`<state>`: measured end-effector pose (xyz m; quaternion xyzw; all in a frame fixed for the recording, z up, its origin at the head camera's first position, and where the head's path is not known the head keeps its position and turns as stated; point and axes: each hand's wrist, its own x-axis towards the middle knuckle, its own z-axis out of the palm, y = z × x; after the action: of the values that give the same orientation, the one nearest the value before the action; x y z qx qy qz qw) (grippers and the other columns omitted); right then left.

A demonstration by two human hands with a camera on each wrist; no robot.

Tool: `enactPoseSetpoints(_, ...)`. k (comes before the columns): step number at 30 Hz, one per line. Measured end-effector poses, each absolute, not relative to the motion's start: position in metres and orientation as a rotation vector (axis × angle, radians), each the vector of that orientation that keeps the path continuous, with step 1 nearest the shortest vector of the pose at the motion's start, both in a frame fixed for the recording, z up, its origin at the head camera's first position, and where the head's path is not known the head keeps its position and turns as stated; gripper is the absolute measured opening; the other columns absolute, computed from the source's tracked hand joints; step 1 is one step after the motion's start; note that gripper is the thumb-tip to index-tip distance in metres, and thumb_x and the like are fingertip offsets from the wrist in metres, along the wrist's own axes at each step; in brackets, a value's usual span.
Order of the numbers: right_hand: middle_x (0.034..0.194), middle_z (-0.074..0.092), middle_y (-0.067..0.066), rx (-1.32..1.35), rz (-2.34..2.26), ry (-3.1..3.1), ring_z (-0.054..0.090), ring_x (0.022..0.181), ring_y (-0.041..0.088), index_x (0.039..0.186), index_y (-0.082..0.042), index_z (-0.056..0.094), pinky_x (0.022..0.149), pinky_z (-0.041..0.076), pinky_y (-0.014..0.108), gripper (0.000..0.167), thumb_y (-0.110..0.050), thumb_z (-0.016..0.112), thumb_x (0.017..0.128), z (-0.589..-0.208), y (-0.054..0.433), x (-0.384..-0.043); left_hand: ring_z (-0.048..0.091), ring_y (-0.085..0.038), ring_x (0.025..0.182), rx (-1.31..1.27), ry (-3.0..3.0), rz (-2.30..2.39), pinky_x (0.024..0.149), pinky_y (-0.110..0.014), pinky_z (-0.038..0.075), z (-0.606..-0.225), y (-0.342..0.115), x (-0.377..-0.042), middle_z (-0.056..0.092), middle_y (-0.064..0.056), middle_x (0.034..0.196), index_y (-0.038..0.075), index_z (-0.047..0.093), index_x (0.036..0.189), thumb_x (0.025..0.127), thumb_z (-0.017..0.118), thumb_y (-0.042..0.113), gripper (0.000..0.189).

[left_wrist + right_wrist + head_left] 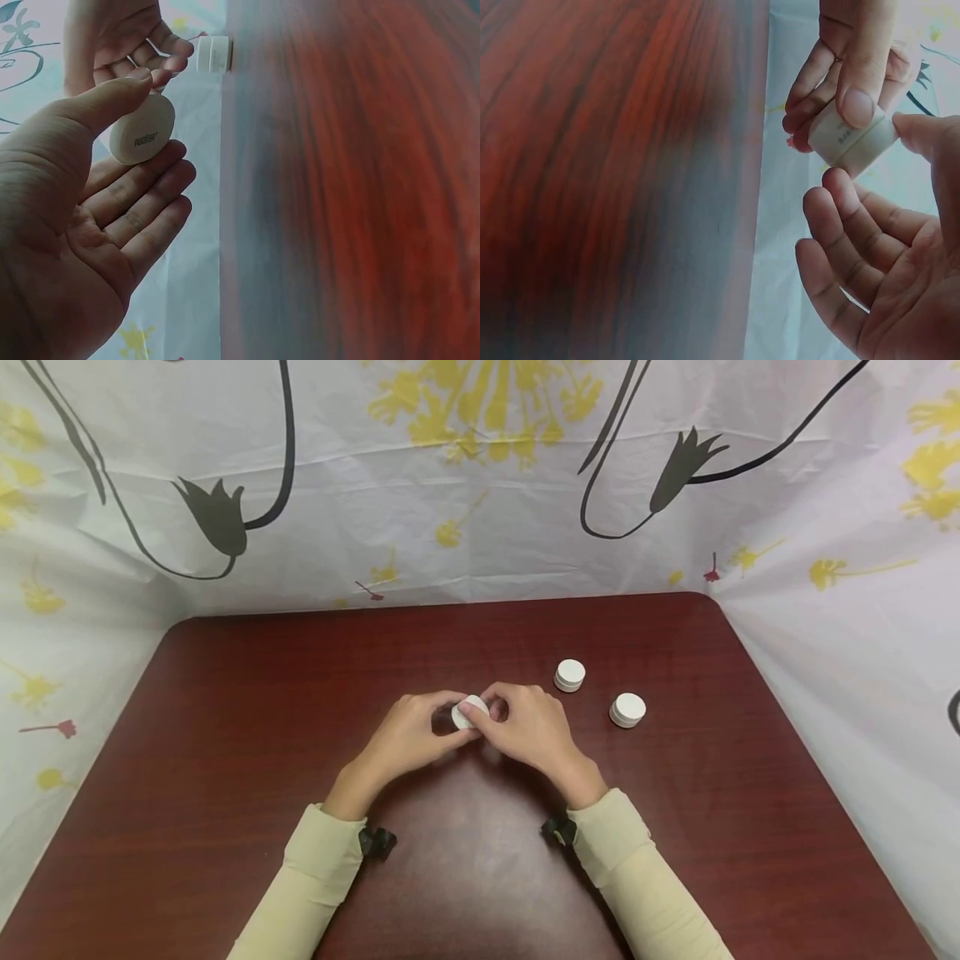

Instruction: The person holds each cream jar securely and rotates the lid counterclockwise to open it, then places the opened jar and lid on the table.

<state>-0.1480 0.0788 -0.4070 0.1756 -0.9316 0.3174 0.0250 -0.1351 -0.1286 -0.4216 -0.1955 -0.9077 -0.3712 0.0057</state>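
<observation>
Held white container, squat, cylindrical, apparently plastic point(142, 127): directly between the left grip point(401, 735) and the right grip point(532, 727), touching both, neither clearly nearer
Axis of the held white container: wider than tall, so no long axis; tilted, with a face bearing small dark print towards the left wrist camera and a seam round its side in the right wrist view
Left grip: pinches the held white container from its left, thumb against fingers
Right grip: pinches it from its right, thumb on it, other fingers loosely bent
Height: whether the held white container touches the glossy red-brown wood-grain surface point(225, 693) cannot be told
Farther white cylindrical container point(570, 675): upright, to the right of and beyond the held white container
Rightmost white cylindrical container point(627, 710): upright, well to the right of the held white container
Count: three white containers, one held and two standing; two grips; two pale yellow cuffed fabric sleeves point(322, 852), nearer the wearer than the held white container; one surface
</observation>
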Motion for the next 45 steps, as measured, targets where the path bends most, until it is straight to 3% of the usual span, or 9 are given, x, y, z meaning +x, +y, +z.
enactPoseSetpoints(11, 0.081, 0.071, -0.013, 0.631, 0.977, -2.87, 0.065, 0.074, 0.005, 0.108, -0.025, 0.076, 0.067, 0.051, 0.034, 0.025, -0.046, 0.072, 0.095, -0.4059, 0.0811, -0.1473, 0.075, -0.018, 0.104, -0.637, -2.824, -1.219, 0.091, -0.041, 0.061, -0.4215, -0.1281, -0.1362, 0.08, -0.001, 0.119, 0.013, 0.075, 0.127, 0.091, 0.084, 0.027, 0.04)
enactPoseSetpoints(19, 0.088, 0.075, -0.01, 0.626, 0.991, -2.879, 0.07, 0.081, 0.007, 0.125, -0.021, 0.073, 0.073, 0.056, 0.041, 0.043, -0.056, 0.061, 0.101, -0.407, 0.0803, -0.1475, 0.076, -0.018, 0.108, -0.609, -2.824, -1.181, 0.094, -0.041, 0.061, -0.42, -0.1297, -0.134, 0.08, -0.001, 0.121, 0.014, 0.075, 0.129, 0.09, 0.086, 0.034, 0.045)
enactPoseSetpoints(29, 0.067, 0.065, -0.013, 0.511, 0.946, -2.887, 0.059, 0.063, 0.006, 0.096, -0.024, 0.075, 0.061, 0.047, 0.034, 0.042, -0.062, 0.058, 0.101, -0.4065, 0.0797, -0.1477, 0.076, -0.017, 0.106, -0.627, -2.83, -1.174, 0.092, -0.042, 0.062, -0.4188, -0.1282, -0.1354, 0.08, 0.0, 0.119, 0.017, 0.076, 0.128, 0.09, 0.085, 0.037, 0.044)
enactPoseSetpoints(37, 0.071, 0.065, -0.01, 0.568, 0.976, -2.855, 0.059, 0.066, 0.008, 0.096, -0.021, 0.076, 0.062, 0.047, 0.032, 0.032, -0.051, 0.065, 0.1, -0.4067, 0.0793, -0.1488, 0.076, -0.018, 0.106, -0.628, -2.838, -1.165, 0.092, -0.042, 0.061, -0.418, -0.1294, -0.1366, 0.08, 0.0, 0.12, 0.016, 0.075, 0.129, 0.09, 0.086, 0.035, 0.045)
enactPoseSetpoints(45, 0.078, 0.067, -0.01, 0.644, 1.01, -2.844, 0.062, 0.07, 0.005, 0.105, -0.021, 0.076, 0.064, 0.049, 0.031, 0.027, -0.046, 0.07, 0.099, -0.4051, 0.0774, -0.148, 0.076, -0.018, 0.108, -0.617, -2.834, -1.172, 0.092, -0.04, 0.061, -0.421, -0.1319, -0.1368, 0.08, -0.002, 0.122, 0.014, 0.075, 0.129, 0.091, 0.085, 0.033, 0.044)
